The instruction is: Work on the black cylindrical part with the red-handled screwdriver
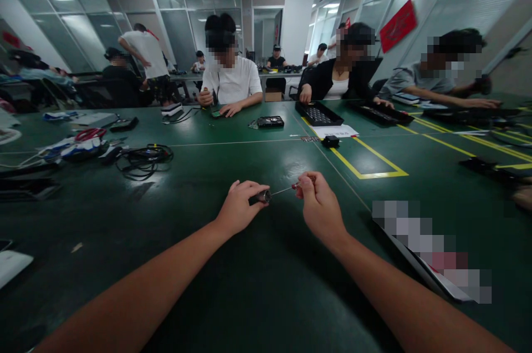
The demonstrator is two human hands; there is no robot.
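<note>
My left hand (241, 206) is closed around a small dark cylindrical part (263, 196), whose round end faces right. In my right hand (321, 206) is a thin screwdriver (296, 185) with a reddish handle, gripped between thumb and fingers. Its metal shaft slants down to the left, and the tip meets or nearly meets the round end of the part; actual contact is too small to make out. Both hands are above the green table (266, 281).
A tangle of black cables (145, 160) lies at the left. A small black block (331, 141), black trays (319, 113) and yellow tape (382, 175) are ahead to the right. A blurred-out flat package (428, 253) lies near my right forearm. Several people sit across the table.
</note>
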